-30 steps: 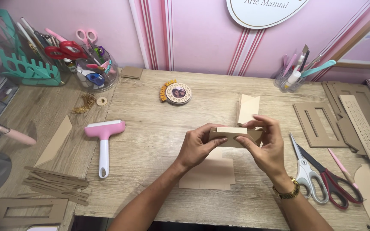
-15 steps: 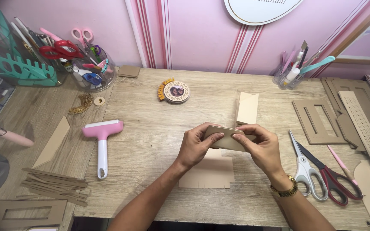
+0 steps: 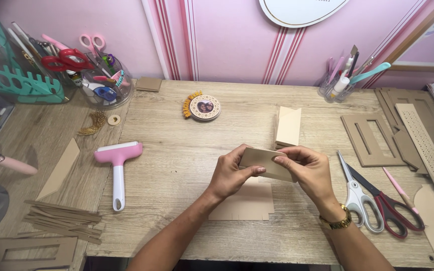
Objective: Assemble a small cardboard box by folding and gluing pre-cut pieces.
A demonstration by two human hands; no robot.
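Hands, left hand [image 3: 231, 175] and right hand [image 3: 308, 169], pinch a folded cardboard piece [image 3: 266, 163] above the table [image 3: 187, 165], flat card [image 3: 244, 203] beneath, scissors [image 3: 360, 193] right, pink roller [image 3: 117, 163] left.

Both forearms came up from the near edge of the view and met over the middle, bare to the elbow. The left hand [image 3: 231, 176] was curled, its thumb lying across the top and its fingers tucked beneath, pinching shut. The right hand [image 3: 308, 170] sat opposite, knuckles up, fingers bent and pressed closed toward the left thumb. A gold-coloured watch circled the right wrist.
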